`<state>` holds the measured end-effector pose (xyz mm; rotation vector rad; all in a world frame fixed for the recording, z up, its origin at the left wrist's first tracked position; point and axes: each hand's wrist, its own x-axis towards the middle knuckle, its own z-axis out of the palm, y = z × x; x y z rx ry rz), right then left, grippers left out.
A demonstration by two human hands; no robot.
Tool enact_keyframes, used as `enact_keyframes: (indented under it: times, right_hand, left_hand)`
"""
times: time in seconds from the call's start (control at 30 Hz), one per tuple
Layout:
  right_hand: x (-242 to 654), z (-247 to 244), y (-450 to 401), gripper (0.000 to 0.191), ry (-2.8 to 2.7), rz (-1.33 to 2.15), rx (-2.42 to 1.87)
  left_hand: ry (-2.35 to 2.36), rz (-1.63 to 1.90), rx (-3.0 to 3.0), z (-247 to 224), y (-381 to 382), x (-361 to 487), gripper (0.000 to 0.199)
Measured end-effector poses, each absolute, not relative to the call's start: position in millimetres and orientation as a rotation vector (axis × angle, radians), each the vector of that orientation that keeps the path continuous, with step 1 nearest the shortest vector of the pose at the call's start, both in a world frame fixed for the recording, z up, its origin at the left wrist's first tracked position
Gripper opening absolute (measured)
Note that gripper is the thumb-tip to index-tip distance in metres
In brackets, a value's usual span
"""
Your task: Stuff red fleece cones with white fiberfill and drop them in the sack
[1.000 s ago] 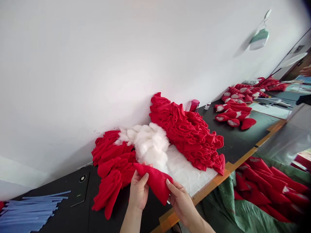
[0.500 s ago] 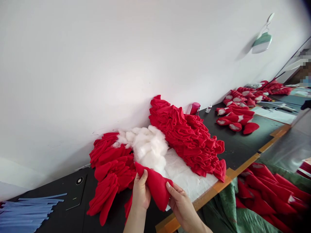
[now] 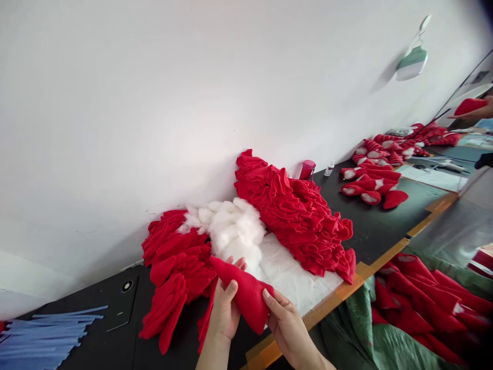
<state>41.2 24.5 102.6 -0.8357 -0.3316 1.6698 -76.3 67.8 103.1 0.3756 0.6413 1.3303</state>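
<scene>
A plump red cone-shaped cloth piece is held up between my two hands, its narrow tip pointing up and left. My left hand supports it near the tip, thumb in front and fingers reaching behind it. My right hand pinches the wide lower end, thumb on the front; those fingers are partly hidden. Just behind the piece lies a heap of white fluffy stuffing. Flat red cloth pieces are stacked to the left of it. A tall pile of red cloth pieces stands to its right.
Blue strips and a dark phone lie at the left of the black table. Filled red pieces rest farther right. A green sack beside the table holds more. Another person's hand holds something red at far right.
My left fingers have loosened and stretched out behind the cloth piece, showing past its edge. My right hand keeps its grip. Another person's hand with a red item has appeared at far right.
</scene>
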Motion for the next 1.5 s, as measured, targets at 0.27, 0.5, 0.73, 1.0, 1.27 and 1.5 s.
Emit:
enact_keyframes:
  times: [0.27, 0.5, 0.73, 1.0, 1.27, 1.5]
  right_hand:
    - [27, 100, 11, 0.035, -0.396, 1.627, -0.920]
    - [16, 104, -3, 0.038, -0.655, 1.441, -1.052]
    - [8, 103, -20, 0.037, -0.716, 1.330, -1.067]
    - [0, 101, -25, 0.038, -0.729, 1.309, -1.068]
    - [-2, 85, -37, 0.030, -1.286, 0.766, -1.287]
    - [2, 82, -51, 0.020, -1.150, 0.649, -1.359]
  left_hand:
    - [0.817, 1.348, 0.166, 94, 59, -80, 0.045]
    - [0.874, 1.420, 0.230, 91, 49, -90, 0.035]
    - [0.898, 1.307, 0.177, 87, 41, -95, 0.025]
    - [0.761, 1.230, 0.238, 93, 24, -102, 0.038]
    - [0.760, 1.195, 0.074, 90, 16, -96, 0.035]
    - [0.899, 1.084, 0.014, 82, 14, -87, 0.020]
